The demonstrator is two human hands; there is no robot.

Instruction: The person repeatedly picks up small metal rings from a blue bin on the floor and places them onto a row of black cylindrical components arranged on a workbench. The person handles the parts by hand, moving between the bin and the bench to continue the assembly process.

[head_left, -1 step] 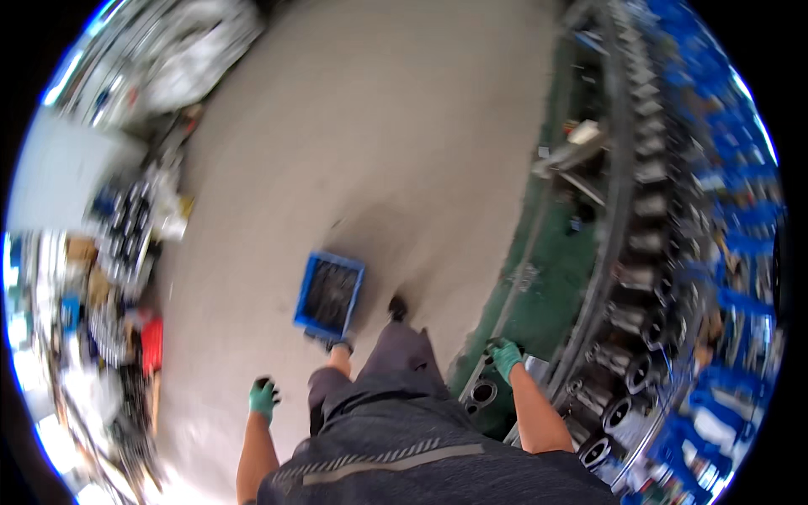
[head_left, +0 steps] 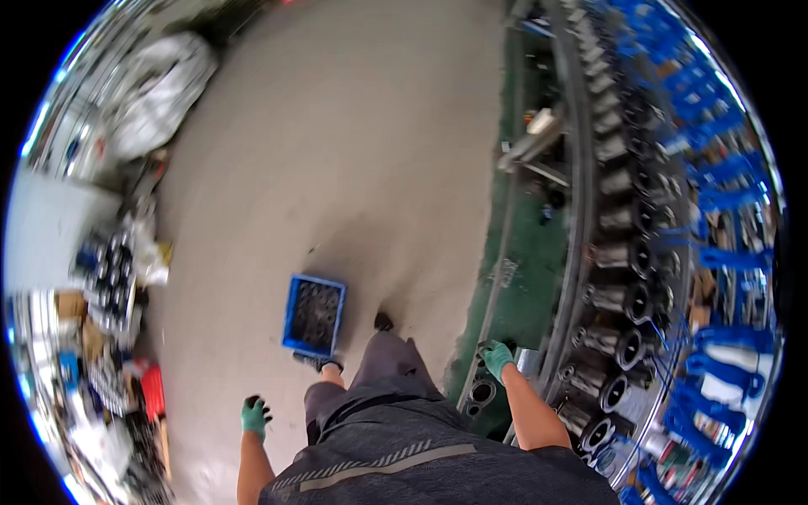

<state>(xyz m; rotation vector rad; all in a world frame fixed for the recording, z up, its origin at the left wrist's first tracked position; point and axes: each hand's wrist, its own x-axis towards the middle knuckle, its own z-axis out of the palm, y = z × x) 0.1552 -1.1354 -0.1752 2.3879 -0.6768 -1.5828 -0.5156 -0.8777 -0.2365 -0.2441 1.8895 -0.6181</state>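
Note:
My left hand (head_left: pixel 255 414), in a green glove with dark fingertips, hangs over the floor at the lower left, its fingers apart and holding nothing. My right hand (head_left: pixel 497 357), gloved alike, is out to the right over the green floor strip, fingers loosely parted with nothing visible in them. Just below it lies a dark metal part with a round opening (head_left: pixel 482 392). A blue crate (head_left: pixel 290 313) stands on the floor ahead of my feet. Inside it are several dark, ring-like metal parts (head_left: pixel 316 313). Neither hand touches the crate.
Along the right runs a curved rail (head_left: pixel 575 185) beside a row of metal cylinders (head_left: pixel 621 254). Beyond are blue castings (head_left: pixel 722 364). A metal support (head_left: pixel 539 147) juts over the green strip. At left are a red bin (head_left: pixel 152 392), stacked parts and a white plastic bundle (head_left: pixel 160 97).
The view has turned, so crate, rail and cylinders sit further left. The cylinders look sharper. Both hands keep nearly the same pose by my body.

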